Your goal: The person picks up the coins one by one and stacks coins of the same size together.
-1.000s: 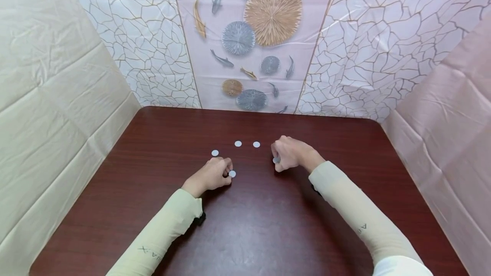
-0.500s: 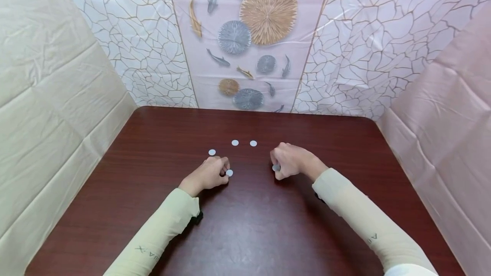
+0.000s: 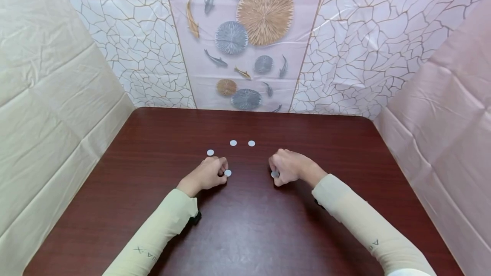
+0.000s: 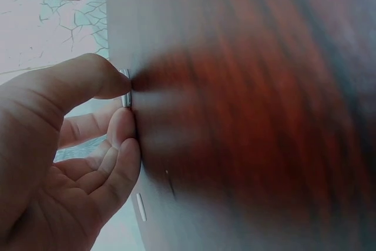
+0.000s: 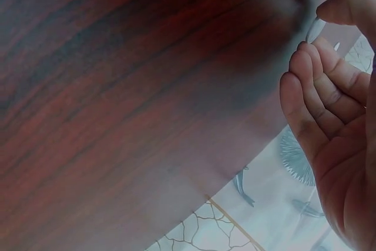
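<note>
Near the middle of the table, my left hand (image 3: 205, 176) pinches a small flat white disc (image 3: 228, 173) by its edges, between thumb and fingers. The left wrist view has this disc (image 4: 126, 95) edge-on, low at the table surface. Across from it, my right hand (image 3: 290, 167) holds a second white disc (image 3: 275, 174) in the same kind of pinch. In the right wrist view that disc (image 5: 315, 29) shows between thumb and fingertips. The two hands are apart, at about the same distance from me.
Beyond the hands lie three more white discs: a left one (image 3: 210, 152), a middle one (image 3: 233, 143) and a right one (image 3: 251, 143). The dark red-brown table (image 3: 238, 225) ends at a patterned cloth backdrop (image 3: 264, 16), with pale cloth at both sides.
My right hand has drawn its disc toward me, level with the left one. The left hand keeps its place among the discs, while the whole view has shifted slightly.
</note>
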A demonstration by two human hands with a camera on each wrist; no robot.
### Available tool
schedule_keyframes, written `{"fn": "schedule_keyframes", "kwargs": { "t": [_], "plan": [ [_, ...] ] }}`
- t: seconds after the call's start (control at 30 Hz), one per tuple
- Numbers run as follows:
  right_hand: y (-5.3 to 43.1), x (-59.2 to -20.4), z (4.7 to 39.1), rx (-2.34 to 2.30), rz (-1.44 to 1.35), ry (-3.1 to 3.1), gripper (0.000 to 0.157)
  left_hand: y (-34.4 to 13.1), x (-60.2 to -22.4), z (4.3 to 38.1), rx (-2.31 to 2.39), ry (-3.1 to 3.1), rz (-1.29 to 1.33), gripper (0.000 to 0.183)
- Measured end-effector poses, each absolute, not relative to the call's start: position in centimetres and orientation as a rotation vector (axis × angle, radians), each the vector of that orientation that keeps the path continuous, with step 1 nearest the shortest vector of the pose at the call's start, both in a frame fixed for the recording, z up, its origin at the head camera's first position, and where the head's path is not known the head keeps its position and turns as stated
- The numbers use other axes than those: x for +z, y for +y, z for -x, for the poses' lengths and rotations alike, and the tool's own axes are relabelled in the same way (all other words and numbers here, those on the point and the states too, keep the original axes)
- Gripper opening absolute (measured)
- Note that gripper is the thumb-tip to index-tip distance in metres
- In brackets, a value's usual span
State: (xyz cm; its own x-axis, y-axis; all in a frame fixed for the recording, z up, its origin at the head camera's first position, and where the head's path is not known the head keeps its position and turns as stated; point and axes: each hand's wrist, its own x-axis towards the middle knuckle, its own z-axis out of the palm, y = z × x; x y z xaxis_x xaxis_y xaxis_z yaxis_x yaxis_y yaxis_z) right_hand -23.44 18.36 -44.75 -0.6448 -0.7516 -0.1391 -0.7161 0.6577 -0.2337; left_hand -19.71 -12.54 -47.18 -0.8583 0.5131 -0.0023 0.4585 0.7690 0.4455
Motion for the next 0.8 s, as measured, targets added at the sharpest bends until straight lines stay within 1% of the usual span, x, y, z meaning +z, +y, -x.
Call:
{"fn": "schedule_keyframes", "kwargs": {
  "t": [0.2,0.37,0.43,0.67,0.8],
  "plan": [
    [18.5,-44.8,23.4,-0.227,1.214,2.660,0.026,-12.6,-47.1,19.8,0.679,2.835,-0.783,0.013],
    [18.7,-44.8,23.3,-0.235,1.183,2.667,0.011,-12.6,-47.1,19.9,0.688,2.837,-0.794,0.014],
    [18.7,-44.7,23.3,-0.250,1.171,2.666,0.008,-12.6,-47.1,19.9,0.691,2.838,-0.806,0.015],
    [18.9,-44.7,23.2,-0.289,1.133,2.649,0.009,-13.1,-47.1,19.8,0.706,2.796,-0.790,0.021],
    [18.9,-44.7,23.3,-0.294,1.127,2.647,0.010,-13.7,-46.7,19.8,0.706,2.779,-0.828,0.025]
  ]
}}
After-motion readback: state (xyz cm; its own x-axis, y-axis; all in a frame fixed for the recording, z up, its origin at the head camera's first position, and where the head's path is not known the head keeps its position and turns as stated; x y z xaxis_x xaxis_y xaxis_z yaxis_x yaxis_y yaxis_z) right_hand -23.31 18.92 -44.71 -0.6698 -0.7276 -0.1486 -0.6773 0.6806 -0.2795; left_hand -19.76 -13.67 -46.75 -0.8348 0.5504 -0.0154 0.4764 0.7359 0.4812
